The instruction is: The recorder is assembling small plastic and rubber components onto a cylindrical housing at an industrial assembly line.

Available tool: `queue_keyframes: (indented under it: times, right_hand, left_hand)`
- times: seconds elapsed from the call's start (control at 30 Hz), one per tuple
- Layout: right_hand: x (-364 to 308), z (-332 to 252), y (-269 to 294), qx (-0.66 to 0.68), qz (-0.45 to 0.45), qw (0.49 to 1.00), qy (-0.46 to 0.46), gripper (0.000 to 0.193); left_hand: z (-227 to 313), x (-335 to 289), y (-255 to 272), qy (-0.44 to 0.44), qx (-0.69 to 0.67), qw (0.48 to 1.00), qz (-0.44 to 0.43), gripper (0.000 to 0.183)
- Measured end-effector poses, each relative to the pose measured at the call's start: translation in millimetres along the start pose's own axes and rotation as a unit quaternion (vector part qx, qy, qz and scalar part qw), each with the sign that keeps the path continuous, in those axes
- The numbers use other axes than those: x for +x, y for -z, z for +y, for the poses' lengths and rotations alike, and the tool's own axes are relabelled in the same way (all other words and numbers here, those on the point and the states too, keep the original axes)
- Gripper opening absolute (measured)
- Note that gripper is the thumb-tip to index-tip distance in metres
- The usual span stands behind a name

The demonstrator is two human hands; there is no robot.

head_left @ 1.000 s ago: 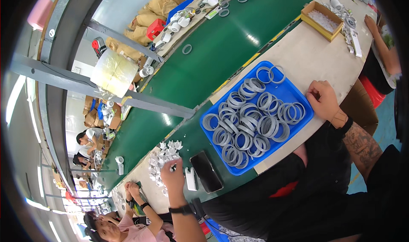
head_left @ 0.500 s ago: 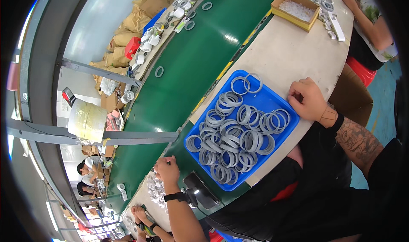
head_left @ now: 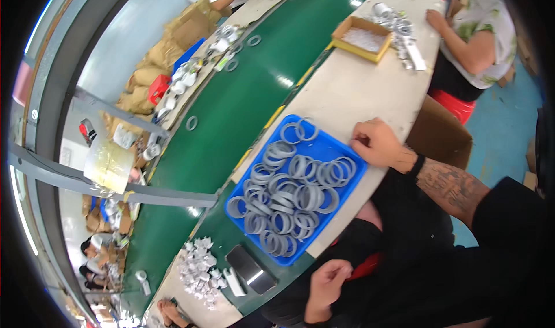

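Gray rings (head_left: pixel 309 198), dozens of them, lie loosely heaped in a rectangular blue plastic tray (head_left: pixel 324 146), many on edge and leaning on one another. Two rings at the tray's far end overlap, set a little apart from the heap. The tray rests at an angle on a beige worktable (head_left: pixel 324 88), its near left end over a dark green surface.

The person's right hand (head_left: pixel 378 142) is just beside the tray's right edge, fingers curled in toward the thumb; whether it holds something small cannot be told. A black wristband (head_left: pixel 417 165) circles that wrist, and the forearm is tattooed. The left hand (head_left: pixel 328 283) is above the lap, near the tray's lower edge but apart from it, thumb and fingertips drawn together; its contents, if any, are hidden.

Left of the tray lie a dark smartphone (head_left: pixel 251 269), a white oblong piece (head_left: pixel 234 282) next to it, and a pile of small white plastic parts (head_left: pixel 199 270). Beyond the table runs a green conveyor belt (head_left: pixel 248 91), with a lone gray ring (head_left: pixel 191 123) near its far edge. Farther up the table, a shallow open box (head_left: pixel 351 49) holds small whitish pieces (head_left: pixel 365 39). At upper right sits a co-worker (head_left: pixel 477 45) in a patterned top.
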State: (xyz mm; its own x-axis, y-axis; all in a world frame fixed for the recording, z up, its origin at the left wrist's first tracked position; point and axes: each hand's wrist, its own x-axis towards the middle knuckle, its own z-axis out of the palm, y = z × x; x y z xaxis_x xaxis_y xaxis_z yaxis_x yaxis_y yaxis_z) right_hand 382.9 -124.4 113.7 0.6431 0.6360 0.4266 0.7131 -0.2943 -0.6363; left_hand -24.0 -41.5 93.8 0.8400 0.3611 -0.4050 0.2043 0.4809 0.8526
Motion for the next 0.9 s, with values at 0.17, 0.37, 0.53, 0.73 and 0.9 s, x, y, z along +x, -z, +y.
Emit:
queue_keyframes:
  times: [0.17,0.37,0.53,0.73,0.9]
  right_hand:
    - [-16.4,-40.5,17.5,0.222,-0.003,0.973,-0.06,0.007]
    - [-43.4,-155.8,27.2,0.279,-0.205,0.932,0.104,0.008]
    - [-40.2,-200.8,16.6,0.319,-0.224,0.913,0.124,0.009]
    - [-41.6,-208.4,17.0,0.282,-0.268,0.904,0.176,0.007]
    - [-49.4,-194.6,7.1,0.19,-0.292,0.9,0.262,0.008]
  left_hand:
    - [-28.0,13.2,-27.2,-0.143,-0.066,0.983,0.096,0.003]
    - [61.8,27.9,-34.8,-0.258,-0.128,0.931,0.225,0.009]
    - [95.4,18.6,-42.4,-0.32,-0.112,0.913,0.227,0.036]
    - [94.8,-1.9,-37.3,-0.328,-0.044,0.908,0.258,0.045]
    - [55.7,-12.9,-23.1,-0.295,0.033,0.924,0.242,0.044]
